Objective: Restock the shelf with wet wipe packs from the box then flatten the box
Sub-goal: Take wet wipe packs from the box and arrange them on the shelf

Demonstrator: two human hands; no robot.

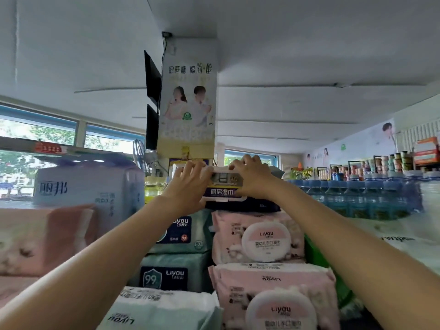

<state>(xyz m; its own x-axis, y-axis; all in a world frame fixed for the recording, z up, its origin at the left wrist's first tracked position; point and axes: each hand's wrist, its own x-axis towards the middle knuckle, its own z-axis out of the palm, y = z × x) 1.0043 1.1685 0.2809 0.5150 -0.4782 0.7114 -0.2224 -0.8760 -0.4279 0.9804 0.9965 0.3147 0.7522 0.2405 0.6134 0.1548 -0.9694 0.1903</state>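
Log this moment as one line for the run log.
step: placing pack | left hand: grips dark wipe pack | right hand: grips same pack | position: atop pink pack stack | box: not in view

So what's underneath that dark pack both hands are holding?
The dark pack, gripped by the left hand and right hand, sits atop a pink wipe pack; another pink pack lies lower. The shelf itself is hidden.

At frame centre both hands, left hand (188,184) and right hand (250,179), grip the dark wipe pack (226,194) atop the stack. Above it open air reaches the pillar (188,103) behind. Left of centre a tall tissue bale (88,186) walls that side. At right, blue bottles (357,196) line up. Pink packs (259,236) and teal packs (176,270) fill the lower middle.
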